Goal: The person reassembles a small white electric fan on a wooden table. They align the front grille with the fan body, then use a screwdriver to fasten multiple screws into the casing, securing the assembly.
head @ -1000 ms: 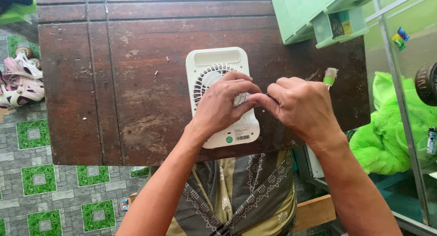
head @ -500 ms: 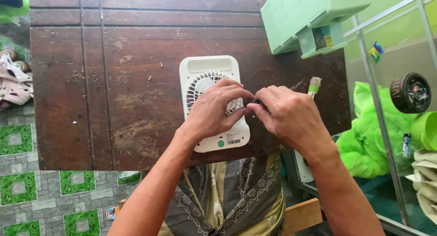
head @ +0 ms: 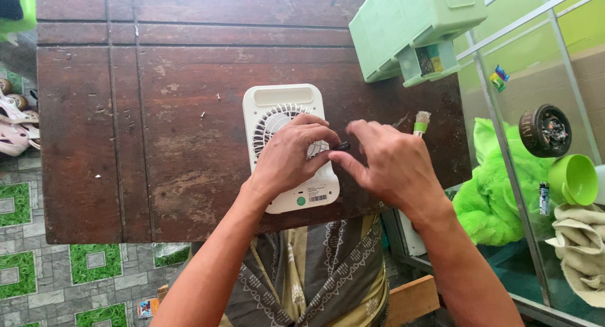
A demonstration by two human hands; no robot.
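Observation:
A small white rectangular fan [head: 277,106] lies flat on the dark wooden table [head: 157,131], its round grille facing up. My left hand [head: 291,155] rests on the grille's lower right part, fingers curled. My right hand [head: 389,164] is just to the right of the fan, thumb and fingers pinched around a small dark part [head: 341,146] at the fan's right edge. Both hands meet at that part. The lower half of the grille is hidden under my hands.
A pale green plastic toolbox [head: 409,24] sits at the table's far right corner. A small brush with a green band [head: 421,122] lies by the right edge. Beyond the table stand a glass shelf, green cloth [head: 498,194], a green cup [head: 573,179] and a towel.
The view has shifted slightly. My hands stay on the fan's right side; the right hand has drawn a little to the right, so the small dark part shows between the fingers.

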